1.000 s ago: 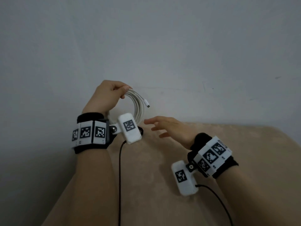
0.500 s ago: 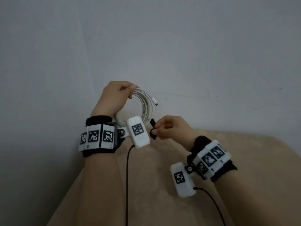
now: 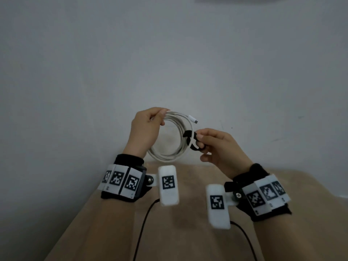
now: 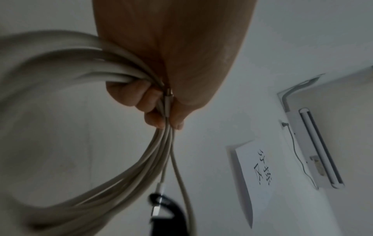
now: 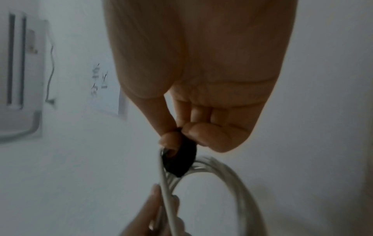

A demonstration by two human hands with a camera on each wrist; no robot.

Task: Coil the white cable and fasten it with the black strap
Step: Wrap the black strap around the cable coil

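Both hands are raised above the tan tabletop (image 3: 188,213), each closed on something: the left hand (image 3: 146,131) grips the top of the white cable (image 3: 169,157), whose loops hang as one upright ring, and the right hand (image 3: 220,147) pinches the black strap (image 3: 190,137) between thumb and fingertip against the ring's right side. The strap curls part way round the bundle and does not look fastened yet.

The loops could splay if the left grip eases, since nothing else binds them. The strap could also close over only some strands, because in the right wrist view they fan apart just under it. The free plug (image 3: 193,119) juts out near the strap and may snag it.

Half a second ago the strap was held clear of the coil, lower and right of it; now it sits on the coil, and both hands are higher.
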